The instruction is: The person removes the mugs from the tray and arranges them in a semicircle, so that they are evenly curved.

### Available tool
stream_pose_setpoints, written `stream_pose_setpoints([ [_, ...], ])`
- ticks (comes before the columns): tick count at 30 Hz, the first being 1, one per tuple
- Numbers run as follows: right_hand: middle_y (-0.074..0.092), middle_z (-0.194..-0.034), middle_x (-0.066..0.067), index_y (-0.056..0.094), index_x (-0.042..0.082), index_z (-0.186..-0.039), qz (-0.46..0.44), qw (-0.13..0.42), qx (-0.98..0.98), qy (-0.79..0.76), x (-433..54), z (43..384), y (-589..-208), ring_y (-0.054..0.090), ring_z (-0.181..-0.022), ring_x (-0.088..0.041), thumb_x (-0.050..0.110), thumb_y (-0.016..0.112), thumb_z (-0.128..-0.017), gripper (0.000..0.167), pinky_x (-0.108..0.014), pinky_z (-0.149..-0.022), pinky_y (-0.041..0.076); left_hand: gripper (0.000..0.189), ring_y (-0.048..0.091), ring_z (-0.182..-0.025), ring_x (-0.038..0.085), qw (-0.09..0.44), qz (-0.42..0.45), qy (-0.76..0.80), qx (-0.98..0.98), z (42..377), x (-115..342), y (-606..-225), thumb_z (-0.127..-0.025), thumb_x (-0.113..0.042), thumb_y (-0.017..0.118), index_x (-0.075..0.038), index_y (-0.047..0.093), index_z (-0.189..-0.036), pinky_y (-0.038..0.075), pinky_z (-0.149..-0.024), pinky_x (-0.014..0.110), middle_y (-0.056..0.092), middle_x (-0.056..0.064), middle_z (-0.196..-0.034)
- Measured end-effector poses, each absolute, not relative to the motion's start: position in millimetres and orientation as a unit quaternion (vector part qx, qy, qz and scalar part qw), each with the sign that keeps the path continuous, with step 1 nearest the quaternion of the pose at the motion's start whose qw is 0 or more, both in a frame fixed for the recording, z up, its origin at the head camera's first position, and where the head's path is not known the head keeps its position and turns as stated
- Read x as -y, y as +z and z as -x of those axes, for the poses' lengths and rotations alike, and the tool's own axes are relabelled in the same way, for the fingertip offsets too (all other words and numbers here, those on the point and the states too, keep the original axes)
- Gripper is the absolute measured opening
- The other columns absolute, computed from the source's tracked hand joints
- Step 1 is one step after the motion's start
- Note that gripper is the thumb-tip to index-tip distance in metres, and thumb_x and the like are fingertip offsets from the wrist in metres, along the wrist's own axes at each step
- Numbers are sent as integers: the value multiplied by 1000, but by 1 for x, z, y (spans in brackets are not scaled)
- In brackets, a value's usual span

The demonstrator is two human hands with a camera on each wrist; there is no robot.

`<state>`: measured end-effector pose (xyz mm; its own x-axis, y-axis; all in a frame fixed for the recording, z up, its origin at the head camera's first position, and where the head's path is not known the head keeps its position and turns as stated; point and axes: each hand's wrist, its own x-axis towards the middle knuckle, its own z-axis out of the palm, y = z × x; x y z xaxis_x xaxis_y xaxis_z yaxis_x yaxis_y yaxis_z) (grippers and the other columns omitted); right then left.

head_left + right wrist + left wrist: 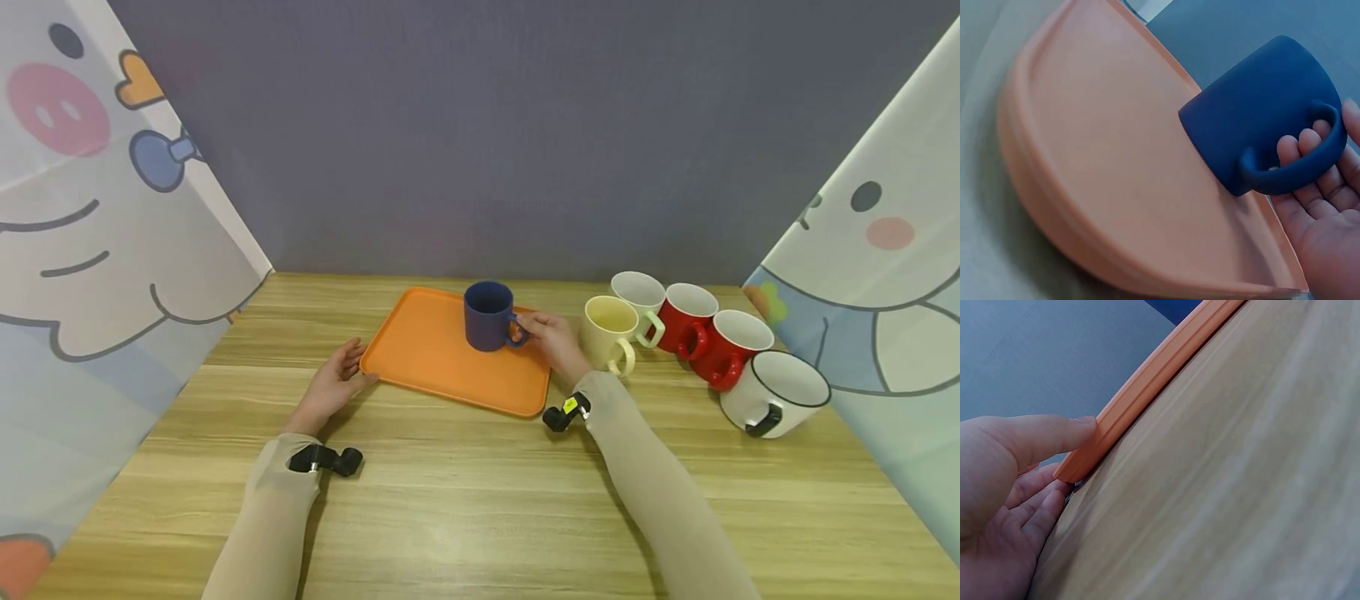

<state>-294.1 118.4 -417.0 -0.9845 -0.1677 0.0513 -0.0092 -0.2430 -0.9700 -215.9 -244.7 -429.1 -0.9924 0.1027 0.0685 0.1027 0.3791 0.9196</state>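
Observation:
A dark blue mug (483, 327) stands upright on the right half of an orange rectangular tray (423, 346). My right hand (551, 340) holds the mug by its handle, which faces right; in the right wrist view the fingers (1310, 203) pass through the handle loop. My left hand (330, 390) is at the tray's near left corner. In the left wrist view its thumb presses the outer side of the rim (1141, 394), while the other fingers lie around the corner, so the corner sits between them. The tray lies on the wooden table.
Right of the tray stand a yellow mug (603, 337), a mug with a pale green handle (636, 292), two red mugs (670, 323) and a white mug with black rim and handle (742, 404). A grey wall (480, 150) rises behind the table (450, 500); cartoon-printed curtains flank both sides.

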Motion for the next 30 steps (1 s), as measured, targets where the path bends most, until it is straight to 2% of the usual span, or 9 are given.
stream_pose_setpoints([
  [2, 65, -71, -5, 67, -11, -90, 90, 64, -623, -775, -118, 292, -417, 63, -69, -15, -1, 57, -98, 16, -25, -71, 55, 78, 34, -137, 50, 4, 63, -550, 833, 220, 248, -437, -92, 5, 65, 16, 15, -151, 27, -116, 54, 32, 39, -148],
  [6, 67, -77, -1, 72, 7, -82, 109, 91, -635, -759, -118, 291, -418, 64, -69, -13, 0, 57, -98, 22, -24, -72, 55, 80, 36, -136, 48, 7, 63, -552, 832, 222, 250, -442, -92, 1, 68, 14, 16, -152, 29, -116, 53, 34, 38, -148],
  [8, 67, -79, -1, 71, 10, -80, 120, 103, -638, -754, -117, 290, -417, 65, -71, -12, 0, 56, -98, 25, -25, -74, 56, 80, 37, -136, 49, 9, 64, -549, 833, 221, 250, -443, -92, 1, 68, 14, 16, -152, 30, -115, 54, 35, 38, -147],
  [19, 70, -75, -2, 66, 9, -78, 138, 118, -616, -767, -112, 283, -416, 70, -74, -13, -2, 52, -101, 29, -29, -79, 59, 77, 34, -136, 51, 4, 61, -545, 836, 224, 250, -445, -93, 6, 64, 16, 15, -151, 26, -116, 56, 32, 40, -147],
  [30, 70, -73, -4, 67, 4, -80, 120, 107, -595, -787, -104, 275, -415, 70, -70, -15, -5, 52, -100, 26, -31, -78, 60, 79, 37, -137, 46, 9, 64, -549, 834, 224, 251, -445, -92, 0, 68, 11, 19, -152, 28, -116, 52, 36, 35, -148],
])
